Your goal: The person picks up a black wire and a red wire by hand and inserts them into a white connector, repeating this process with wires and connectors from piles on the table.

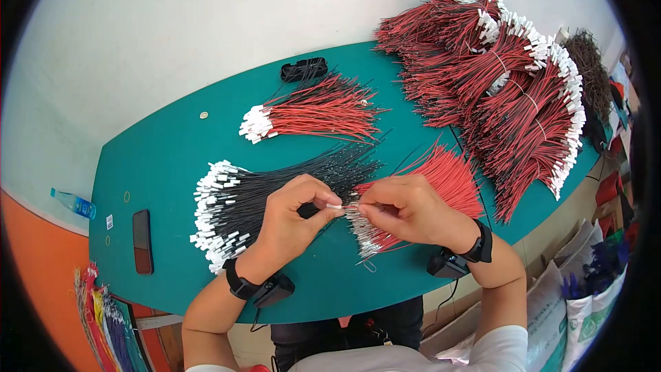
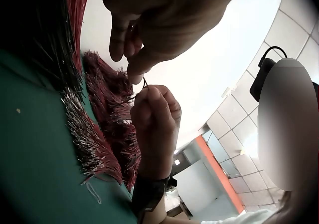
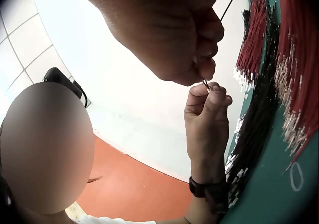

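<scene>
My left hand (image 1: 292, 217) pinches a small white connector (image 1: 334, 207) between thumb and forefinger. Facing it, my right hand (image 1: 410, 210) pinches a thin wire (image 1: 351, 207) close to the connector, and the fingertips of both hands nearly meet. In the right wrist view, dark wire (image 3: 230, 3) trails up past the right fingers. Under the left hand spreads a fan of black wires (image 1: 268, 196) with white connectors at their left ends. A pile of loose red wires (image 1: 451, 182) with silvery tips lies beneath the right hand.
Behind the hands lies a bundle of red and black wires (image 1: 317, 114) with white connectors. Large tied bundles (image 1: 496, 89) fill the back right of the green table (image 1: 172, 145). A phone (image 1: 142, 241), a bottle (image 1: 73, 202), a black case (image 1: 303, 69) and a paper clip (image 1: 370, 266) lie around.
</scene>
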Available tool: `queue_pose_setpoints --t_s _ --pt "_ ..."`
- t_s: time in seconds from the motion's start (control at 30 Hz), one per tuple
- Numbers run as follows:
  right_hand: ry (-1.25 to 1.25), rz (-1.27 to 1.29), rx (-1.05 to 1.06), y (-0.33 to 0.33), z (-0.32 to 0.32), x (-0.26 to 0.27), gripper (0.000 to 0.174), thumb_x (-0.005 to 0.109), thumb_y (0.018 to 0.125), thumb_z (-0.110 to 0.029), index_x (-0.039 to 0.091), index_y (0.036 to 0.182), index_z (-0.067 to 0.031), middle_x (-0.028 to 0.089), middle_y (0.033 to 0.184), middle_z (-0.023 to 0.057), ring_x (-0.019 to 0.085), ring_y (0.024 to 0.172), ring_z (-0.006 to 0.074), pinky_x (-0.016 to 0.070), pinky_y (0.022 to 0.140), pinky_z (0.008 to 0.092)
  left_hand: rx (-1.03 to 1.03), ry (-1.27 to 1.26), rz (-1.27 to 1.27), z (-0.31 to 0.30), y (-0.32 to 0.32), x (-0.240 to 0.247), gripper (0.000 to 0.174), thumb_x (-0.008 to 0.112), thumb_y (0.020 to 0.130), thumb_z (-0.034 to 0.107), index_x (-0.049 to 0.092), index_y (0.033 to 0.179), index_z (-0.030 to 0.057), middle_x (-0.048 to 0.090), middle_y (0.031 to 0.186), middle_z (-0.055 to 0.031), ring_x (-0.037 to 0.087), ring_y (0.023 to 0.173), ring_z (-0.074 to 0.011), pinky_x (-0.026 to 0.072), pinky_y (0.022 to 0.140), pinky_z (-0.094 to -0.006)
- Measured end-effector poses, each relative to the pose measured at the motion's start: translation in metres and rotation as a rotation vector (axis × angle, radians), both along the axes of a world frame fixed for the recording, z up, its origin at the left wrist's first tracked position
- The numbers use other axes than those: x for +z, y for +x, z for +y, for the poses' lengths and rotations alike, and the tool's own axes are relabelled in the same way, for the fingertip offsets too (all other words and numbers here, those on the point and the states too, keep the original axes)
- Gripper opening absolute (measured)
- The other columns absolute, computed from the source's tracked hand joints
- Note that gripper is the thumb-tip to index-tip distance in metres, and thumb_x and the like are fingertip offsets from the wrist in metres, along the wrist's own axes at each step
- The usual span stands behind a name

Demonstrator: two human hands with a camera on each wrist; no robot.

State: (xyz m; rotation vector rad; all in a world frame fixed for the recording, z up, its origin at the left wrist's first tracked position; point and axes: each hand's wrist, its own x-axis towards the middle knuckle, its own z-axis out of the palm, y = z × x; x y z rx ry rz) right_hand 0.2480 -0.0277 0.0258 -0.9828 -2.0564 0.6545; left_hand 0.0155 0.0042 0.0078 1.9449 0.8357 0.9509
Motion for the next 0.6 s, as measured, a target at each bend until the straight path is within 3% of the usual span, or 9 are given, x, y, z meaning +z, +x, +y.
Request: queue_pose_setpoints --t_s 0.17,0.6 --pt "-0.059 0.031 0.001 -0.003 -0.002 -0.001 0.006 0.070 0.088 -0.008 0.067 0.090 -0.0028 0.063 0.072 0.0121 0.063 0.062 0.0279 0.0481 0.055 0.0384 -0.009 -0.194 -0.122 -0.001 0.001 -0.004 0.019 0.077 0.079 -0.012 0.069 0.092 -0.0004 0.066 0.097 -0.0084 0.066 0.088 -0.0144 0.0552 0.079 -0.0279" --pt "0.028 0.032 0.052 -0.010 -0.004 -0.012 0.006 0.067 0.088 -0.005 0.062 0.088 -0.0026 0.060 0.073 0.0124 0.062 0.069 0.0331 0.0481 0.059 0.0418 -0.023 -0.133 -0.062 -0.008 0.003 -0.009 0.016 0.077 0.080 -0.010 0.070 0.091 -0.0021 0.067 0.096 -0.0085 0.067 0.088 -0.0149 0.0554 0.079 -0.0278"
